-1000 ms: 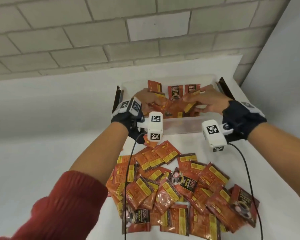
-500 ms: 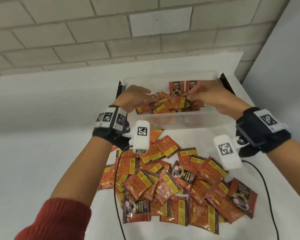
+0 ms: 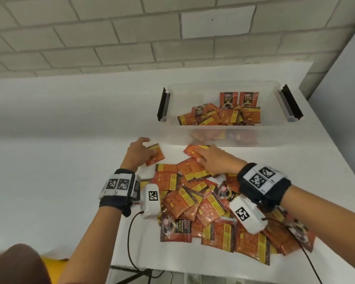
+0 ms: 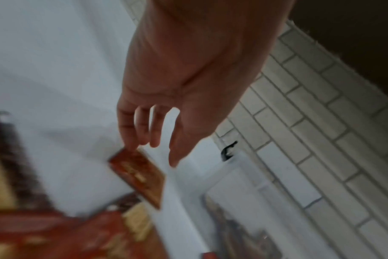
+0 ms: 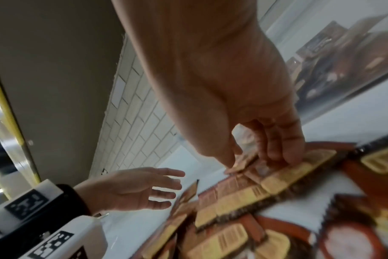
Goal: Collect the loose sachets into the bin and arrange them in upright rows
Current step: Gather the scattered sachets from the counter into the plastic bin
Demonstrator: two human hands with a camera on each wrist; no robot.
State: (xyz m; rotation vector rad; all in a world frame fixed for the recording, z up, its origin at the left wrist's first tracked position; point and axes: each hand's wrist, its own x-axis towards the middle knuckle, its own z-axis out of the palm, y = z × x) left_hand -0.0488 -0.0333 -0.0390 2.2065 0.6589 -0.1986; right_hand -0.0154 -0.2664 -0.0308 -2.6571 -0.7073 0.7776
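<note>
While sachets [image 3: 211, 203] crowd the table [image 3: 49, 160], bin [image 3: 223, 136] beyond, hands just before it

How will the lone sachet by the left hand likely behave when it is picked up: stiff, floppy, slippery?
The lone sachet is thin and flat, so probably light and somewhat floppy. It lies flat on the table, so an edge may need lifting before a pinch; the left hand touches it with straight fingers. Its wrapper looks glossy, like the pile, so it may slip.
</note>
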